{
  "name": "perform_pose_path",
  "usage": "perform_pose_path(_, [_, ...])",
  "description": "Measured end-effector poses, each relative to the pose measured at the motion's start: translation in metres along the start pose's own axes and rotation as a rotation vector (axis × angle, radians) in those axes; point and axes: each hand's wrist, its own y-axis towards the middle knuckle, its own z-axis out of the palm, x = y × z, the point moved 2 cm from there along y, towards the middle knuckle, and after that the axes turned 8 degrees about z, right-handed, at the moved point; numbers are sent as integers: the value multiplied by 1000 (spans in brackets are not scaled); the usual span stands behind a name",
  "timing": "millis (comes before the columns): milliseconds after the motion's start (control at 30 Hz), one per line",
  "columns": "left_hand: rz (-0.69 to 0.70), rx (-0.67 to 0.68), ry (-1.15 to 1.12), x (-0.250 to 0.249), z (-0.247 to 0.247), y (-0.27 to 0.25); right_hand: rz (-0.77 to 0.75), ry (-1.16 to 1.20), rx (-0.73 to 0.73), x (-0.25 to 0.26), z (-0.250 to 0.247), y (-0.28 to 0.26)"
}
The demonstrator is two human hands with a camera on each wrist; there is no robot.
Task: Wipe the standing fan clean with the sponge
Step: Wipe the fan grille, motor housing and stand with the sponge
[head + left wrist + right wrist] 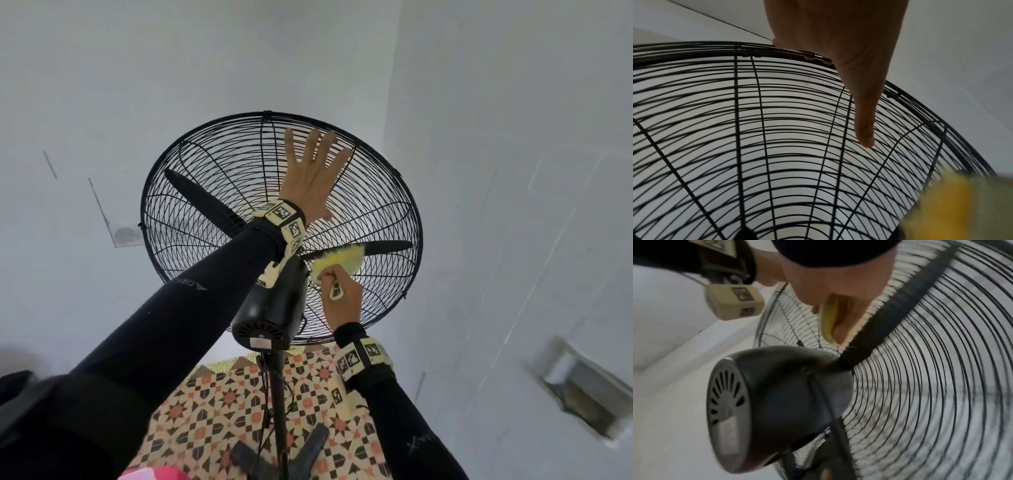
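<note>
A black standing fan with a round wire cage [191, 192] and dark blades stands before me, its motor housing [274, 308] facing me. My left hand [313, 171] lies flat with spread fingers on the upper rear of the cage [715, 113]; its thumb [865, 126] rests on the wires. My right hand [339, 291] grips a yellow sponge [339, 262] and presses it against the cage just right of the motor, over a blade. In the right wrist view the sponge [829, 318] is folded in my fingers beside the motor housing [777, 402].
The fan's pole [279, 394] and cross base [308, 448] stand on a patterned tiled floor [205, 411]. White walls meet in a corner behind the fan. A recessed box [582, 387] sits low in the right wall. Something pink [150, 474] lies at the bottom edge.
</note>
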Motion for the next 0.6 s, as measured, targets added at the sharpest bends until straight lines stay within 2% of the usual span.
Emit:
perform_pose_path(67, [-3, -7, 4, -2, -1, 0, -123, -15, 12, 10, -7, 8])
perform_pose_path(100, [-8, -6, -2, -4, -2, 0, -128, -21, 17, 8, -9, 12])
perform_pose_path(200, [-36, 9, -35, -8, -6, 0, 5, -88, 44, -10, -8, 13])
perform_pose_path(267, [-48, 23, -36, -9, -8, 0, 142, -108, 20, -20, -12, 11])
perform_pose_path(300, [-51, 24, -30, -10, -9, 0, 156, -97, -7, -19, -16, 9])
perform_pose_path(367, [-53, 28, -32, -12, -9, -1, 47, -37, -25, -8, -23, 5])
perform_pose_path(433, [-54, 25, -52, -14, -9, 0, -110, 3, 30, 8, -26, 3])
perform_pose_path(467, [-50, 28, -59, -14, -10, 0, -140, 1, 56, 12, -26, 4])
perform_pose_path(533, [-46, 46, -75, -15, -12, 0, -105, -30, 65, 6, -22, 6])
perform_pose_path(600, [-61, 62, -92, -14, -15, 2, 38, -55, 23, -4, -18, 5])
